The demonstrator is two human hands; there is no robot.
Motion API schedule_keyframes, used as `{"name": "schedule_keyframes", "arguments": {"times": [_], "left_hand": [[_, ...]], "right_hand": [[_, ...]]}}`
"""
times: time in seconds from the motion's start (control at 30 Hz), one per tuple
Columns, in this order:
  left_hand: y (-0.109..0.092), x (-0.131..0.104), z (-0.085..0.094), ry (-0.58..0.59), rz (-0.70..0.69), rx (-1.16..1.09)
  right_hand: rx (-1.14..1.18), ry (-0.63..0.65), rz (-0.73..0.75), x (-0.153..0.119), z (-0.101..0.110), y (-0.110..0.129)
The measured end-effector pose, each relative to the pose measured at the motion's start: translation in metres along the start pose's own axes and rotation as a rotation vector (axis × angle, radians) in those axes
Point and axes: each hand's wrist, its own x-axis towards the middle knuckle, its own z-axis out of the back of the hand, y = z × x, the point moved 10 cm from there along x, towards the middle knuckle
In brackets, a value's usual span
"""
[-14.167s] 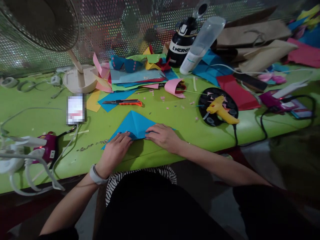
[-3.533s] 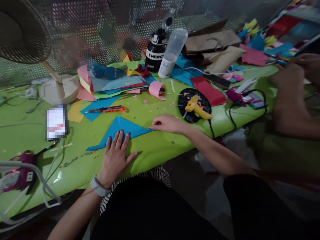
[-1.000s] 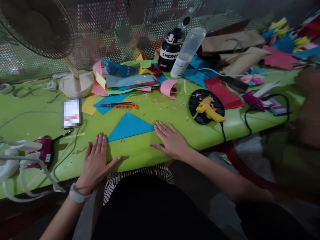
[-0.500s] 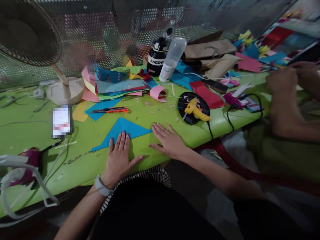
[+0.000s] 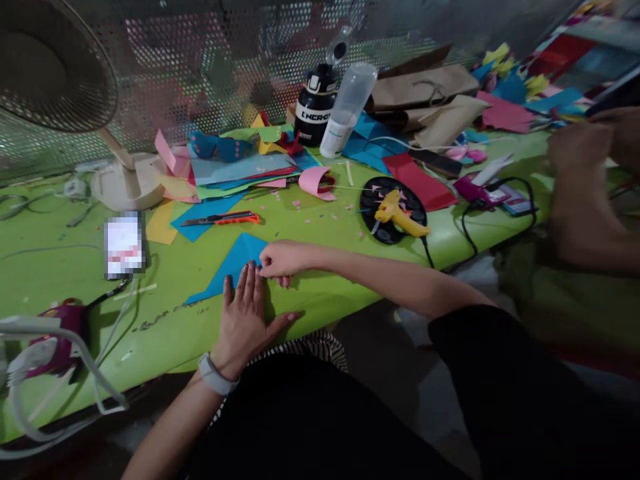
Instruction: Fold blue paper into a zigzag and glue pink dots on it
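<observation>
A folded sheet of blue paper lies on the green tabletop in front of me, its peak pointing away. My left hand rests flat across its near edge, fingers stretched and thumb out to the side. Right beside those fingertips, my right hand is closed on the paper's near folded edge, its fingers curled. It covers the right part of the sheet. Just beyond the paper lies an orange utility knife, partly over another blue piece.
A yellow glue gun sits on a black round tray. Behind are coloured paper sheets, a black bottle and a clear bottle. A fan, phone and cables stand left. Another person's arm is at right.
My right hand has moved left from the paper's right tip to beside my left fingers, and its spread fingers have curled closed. My left hand stays flat on the paper.
</observation>
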Motion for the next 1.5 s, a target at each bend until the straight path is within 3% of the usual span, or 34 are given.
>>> {"name": "schedule_keyframes", "arguments": {"times": [0.07, 0.2, 0.43, 0.63, 0.8, 0.93, 1.0, 1.07, 1.13, 1.3, 1.4, 1.5], "left_hand": [[0.001, 0.0, -0.001, 0.012, 0.012, -0.007], [0.002, 0.001, -0.004, 0.032, 0.031, -0.019], [0.006, 0.002, -0.008, 0.031, 0.032, -0.026], [0.005, 0.003, -0.008, 0.03, 0.02, 0.028], [0.003, 0.003, -0.006, 0.005, 0.007, 0.052], [0.003, 0.002, -0.005, -0.007, 0.001, 0.047], [0.003, 0.002, -0.004, -0.008, 0.001, 0.046], [0.002, 0.003, -0.004, -0.001, 0.001, 0.051], [0.002, 0.003, -0.005, 0.009, 0.01, 0.059], [0.006, 0.005, 0.0, 0.04, 0.015, 0.042], [0.011, 0.012, 0.017, 0.014, 0.017, 0.005], [0.031, 0.026, 0.037, -0.031, 0.184, -0.043]], "right_hand": [[0.105, 0.118, -0.024, 0.008, -0.01, -0.005], [0.17, 0.211, -0.094, 0.011, -0.018, -0.017], [0.172, 0.269, -0.109, 0.013, -0.016, -0.021], [0.183, 0.236, -0.124, 0.004, -0.01, -0.031], [0.219, 0.16, -0.203, -0.018, 0.009, -0.076], [0.207, 0.125, -0.314, -0.049, 0.031, -0.122], [0.182, 0.086, -0.36, -0.064, 0.044, -0.135], [0.2, 0.039, -0.32, -0.071, 0.052, -0.128], [0.242, 0.017, -0.231, -0.067, 0.051, -0.105], [0.261, 0.063, -0.128, -0.032, 0.017, -0.052], [0.243, 0.094, -0.152, -0.016, 0.001, -0.048], [0.22, 0.113, -0.175, -0.009, -0.005, -0.054]]}}
